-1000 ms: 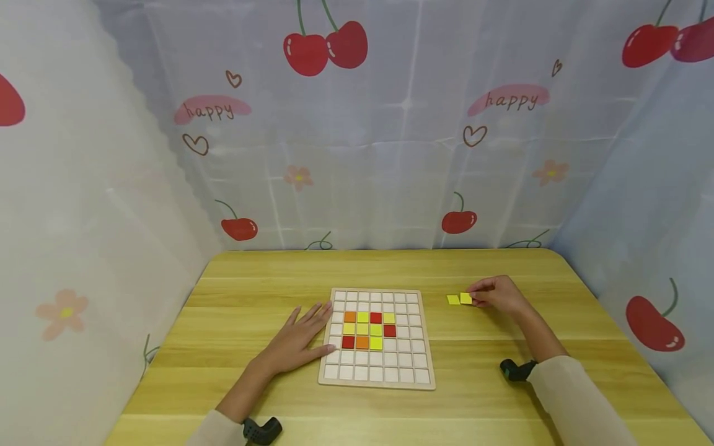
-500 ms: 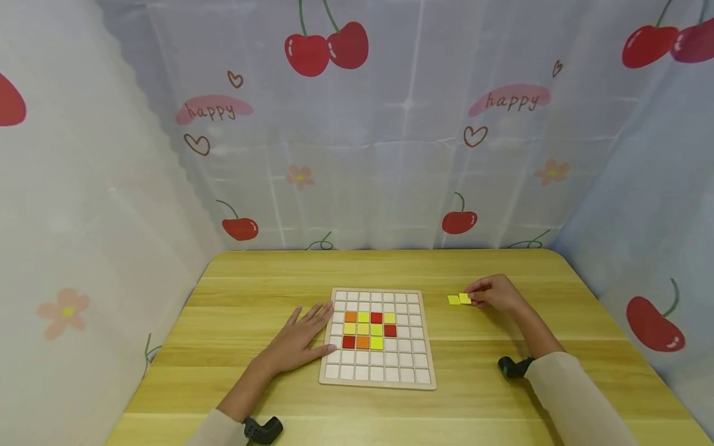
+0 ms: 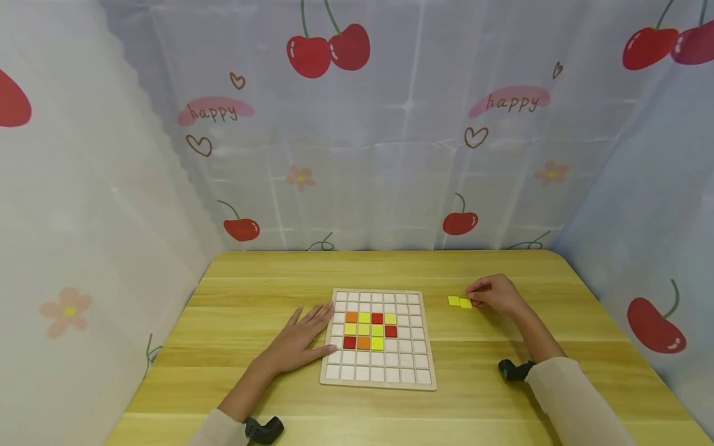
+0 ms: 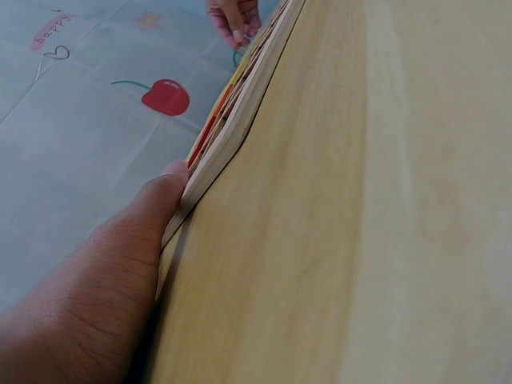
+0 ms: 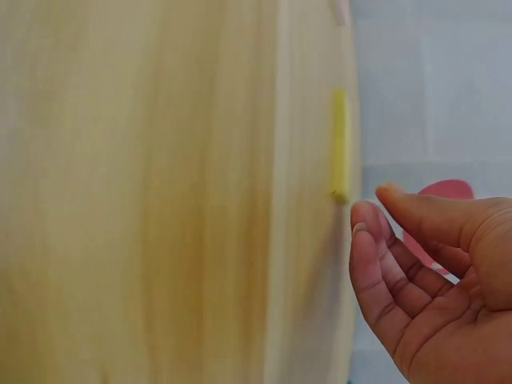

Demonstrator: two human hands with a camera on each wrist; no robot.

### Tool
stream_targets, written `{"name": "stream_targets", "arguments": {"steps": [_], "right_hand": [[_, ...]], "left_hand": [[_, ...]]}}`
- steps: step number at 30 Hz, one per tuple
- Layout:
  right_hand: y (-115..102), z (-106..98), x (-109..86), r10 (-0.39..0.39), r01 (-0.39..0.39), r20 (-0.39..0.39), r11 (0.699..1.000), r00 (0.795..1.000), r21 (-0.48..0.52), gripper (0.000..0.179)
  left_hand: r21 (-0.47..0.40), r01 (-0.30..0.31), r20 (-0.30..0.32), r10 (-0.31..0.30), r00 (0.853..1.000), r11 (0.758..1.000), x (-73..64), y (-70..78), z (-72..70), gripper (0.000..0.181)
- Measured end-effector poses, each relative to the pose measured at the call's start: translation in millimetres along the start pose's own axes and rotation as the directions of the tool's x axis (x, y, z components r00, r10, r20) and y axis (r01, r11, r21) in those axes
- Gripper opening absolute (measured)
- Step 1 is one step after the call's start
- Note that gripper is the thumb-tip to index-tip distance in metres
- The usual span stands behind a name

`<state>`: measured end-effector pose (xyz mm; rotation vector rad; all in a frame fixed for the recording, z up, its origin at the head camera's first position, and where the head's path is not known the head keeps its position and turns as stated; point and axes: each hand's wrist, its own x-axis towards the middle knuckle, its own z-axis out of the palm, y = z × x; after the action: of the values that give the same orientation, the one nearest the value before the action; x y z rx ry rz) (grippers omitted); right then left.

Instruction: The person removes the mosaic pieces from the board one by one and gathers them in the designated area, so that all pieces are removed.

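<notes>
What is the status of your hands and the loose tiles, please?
Left hand touching board. Right hand empty, beside two yellow tiles. Tiles lying on table. No obstruction seen.

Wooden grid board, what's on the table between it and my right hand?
Two yellow square tiles lie there, close to your right hand; from them to the wooden grid board, the tabletop is bare. The head view shows it.
</notes>
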<state>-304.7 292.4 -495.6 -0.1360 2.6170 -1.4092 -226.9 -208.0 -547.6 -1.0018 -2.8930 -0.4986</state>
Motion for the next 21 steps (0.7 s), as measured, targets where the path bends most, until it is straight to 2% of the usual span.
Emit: {"name": "stream_targets", "arguments": {"steps": [3, 9, 14, 21], "right_hand": [[-7, 2, -6.4, -0.017, 0.017, -0.017, 1.0, 1.0, 0.0, 0.02], [-26, 8, -18.5, -0.108, 0.107, -0.048, 0.994, 0.993, -0.034, 0.021], [-40, 21, -25.5, -0.132, 0.132, -0.046, 0.991, 0.99, -0.006, 0.022], [-54, 41, -30.3, -0.17, 0.171, -0.024, 0.985, 0.985, 0.03, 0.022]], "left_hand": [[0.0, 0.002, 0.007, -0.002, 1.0, 1.0, 0.8, 0.0, -0.8, 0.088], [0.001, -0.007, -0.014, 0.007, 1.0, 1.0, 1.2, 1.3, -2.5, 0.087], [0.002, -0.017, -0.025, 0.017, 1.0, 1.0, 0.9, 1.7, -2.9, 0.086], [-0.005, -0.002, -0.005, 0.002, 1.0, 1.0, -0.6, 1.1, -0.2, 0.087]]}}
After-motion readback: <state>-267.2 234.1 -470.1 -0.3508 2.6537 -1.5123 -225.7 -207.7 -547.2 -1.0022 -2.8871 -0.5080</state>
